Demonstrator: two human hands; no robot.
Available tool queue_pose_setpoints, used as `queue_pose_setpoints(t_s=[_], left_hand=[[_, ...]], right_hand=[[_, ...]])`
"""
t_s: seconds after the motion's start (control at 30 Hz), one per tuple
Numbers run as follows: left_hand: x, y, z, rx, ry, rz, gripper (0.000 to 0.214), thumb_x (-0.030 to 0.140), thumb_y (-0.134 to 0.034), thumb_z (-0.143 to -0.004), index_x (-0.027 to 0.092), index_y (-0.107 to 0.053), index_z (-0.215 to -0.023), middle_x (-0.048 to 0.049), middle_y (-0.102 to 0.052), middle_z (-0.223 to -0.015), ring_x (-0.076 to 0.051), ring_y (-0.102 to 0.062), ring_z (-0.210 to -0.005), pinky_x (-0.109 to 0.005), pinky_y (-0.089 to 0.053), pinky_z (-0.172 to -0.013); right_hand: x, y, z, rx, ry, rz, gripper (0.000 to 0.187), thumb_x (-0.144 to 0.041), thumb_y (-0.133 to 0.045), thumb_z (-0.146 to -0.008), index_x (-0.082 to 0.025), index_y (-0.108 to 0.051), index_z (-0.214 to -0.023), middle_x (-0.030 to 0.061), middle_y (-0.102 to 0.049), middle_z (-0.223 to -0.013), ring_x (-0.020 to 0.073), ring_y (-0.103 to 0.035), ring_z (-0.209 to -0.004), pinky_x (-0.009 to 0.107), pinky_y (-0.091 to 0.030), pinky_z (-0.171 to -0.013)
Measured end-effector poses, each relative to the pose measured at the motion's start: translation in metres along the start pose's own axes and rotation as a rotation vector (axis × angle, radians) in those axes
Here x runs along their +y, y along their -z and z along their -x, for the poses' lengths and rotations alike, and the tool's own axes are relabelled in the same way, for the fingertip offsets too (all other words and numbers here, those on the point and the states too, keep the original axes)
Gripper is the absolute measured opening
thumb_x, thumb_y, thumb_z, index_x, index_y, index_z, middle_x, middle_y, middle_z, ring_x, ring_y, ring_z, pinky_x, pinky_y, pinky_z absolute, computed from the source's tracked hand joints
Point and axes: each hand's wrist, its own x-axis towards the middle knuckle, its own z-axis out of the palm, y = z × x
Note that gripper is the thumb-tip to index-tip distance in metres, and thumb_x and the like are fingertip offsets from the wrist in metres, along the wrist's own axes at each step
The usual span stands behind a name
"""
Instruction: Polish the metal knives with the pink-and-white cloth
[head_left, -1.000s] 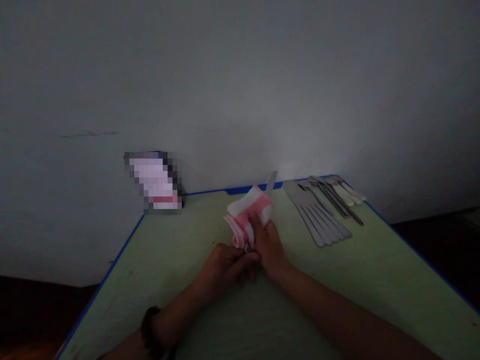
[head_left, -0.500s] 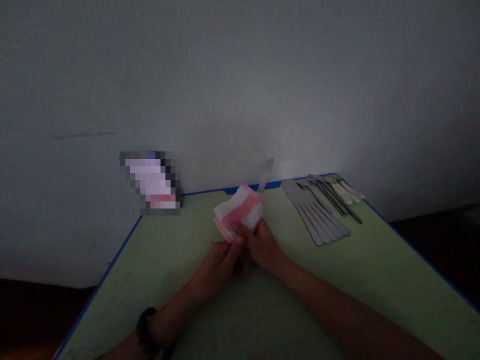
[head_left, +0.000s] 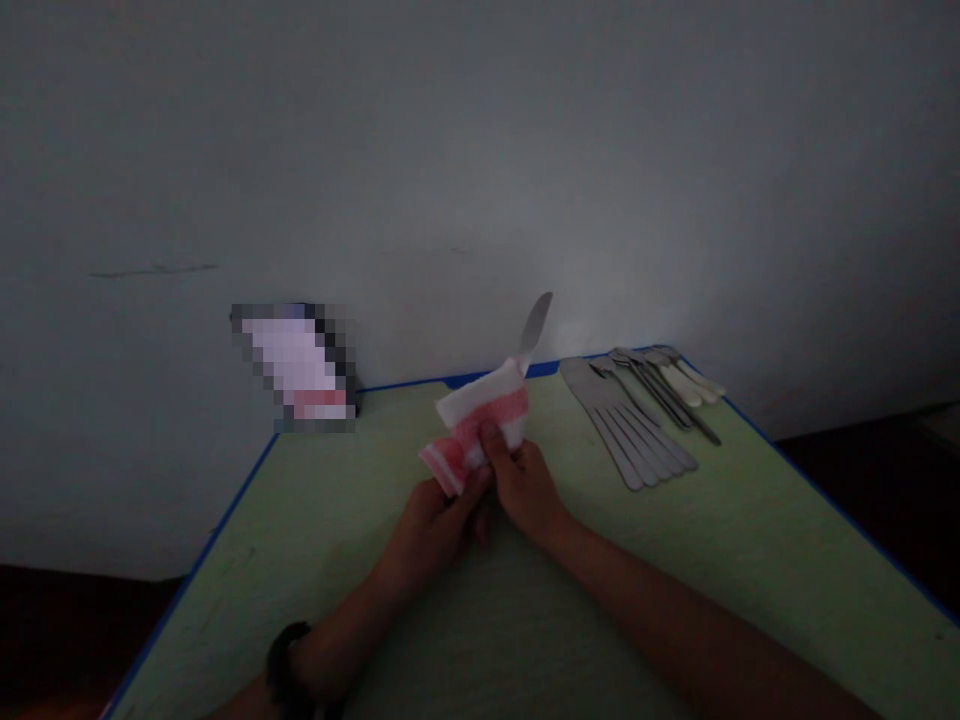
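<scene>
A table knife [head_left: 535,328] sticks up and away from me, its blade tip showing above a pink and white cloth [head_left: 480,425] wrapped round its lower part. My right hand [head_left: 525,485] is closed on the cloth, thumb pressed on its pink band. My left hand [head_left: 427,530] is closed just below it, gripping the knife's hidden handle end. Both hands hover over the middle of the pale green table [head_left: 525,620].
A row of several knives [head_left: 626,425] lies at the table's far right, with spoons and forks [head_left: 667,385] beside them. A blurred-out object [head_left: 296,365] stands at the far left corner against the grey wall. The table has a blue edge.
The knife blade has slid further out of the cloth and now points higher. Both hands and the cloth shifted slightly left and away from me.
</scene>
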Motion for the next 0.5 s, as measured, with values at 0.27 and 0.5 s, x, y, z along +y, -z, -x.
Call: queue_pose_setpoints(t_s=[0.27,0.5], left_hand=[[-0.001,0.001,0.002,-0.174,-0.077,-0.129,0.041,0.047,-0.044,-0.084,0.016,-0.049,-0.057,0.0057,-0.042,-0.045,-0.007,-0.038,-0.042,-0.018,-0.028,-0.042],[-0.001,0.008,0.010,-0.531,-0.030,-0.059,0.040,0.045,-0.044,-0.084,0.015,-0.051,-0.058,0.0035,-0.048,-0.046,-0.006,-0.038,-0.039,-0.015,-0.029,-0.039]], right_hand=[[0.015,0.023,-0.031,0.305,-0.078,-0.172,0.049,-0.063,-0.043,-0.074,-0.019,-0.043,-0.054,-0.0056,-0.039,-0.046,0.0075,-0.036,-0.040,0.022,-0.026,-0.040],[-0.008,0.066,-0.058,0.522,-0.007,-0.151,0.050,-0.064,-0.042,-0.074,-0.021,-0.040,-0.049,-0.0057,-0.037,-0.037,0.0091,-0.038,-0.036,0.023,-0.027,-0.039]])
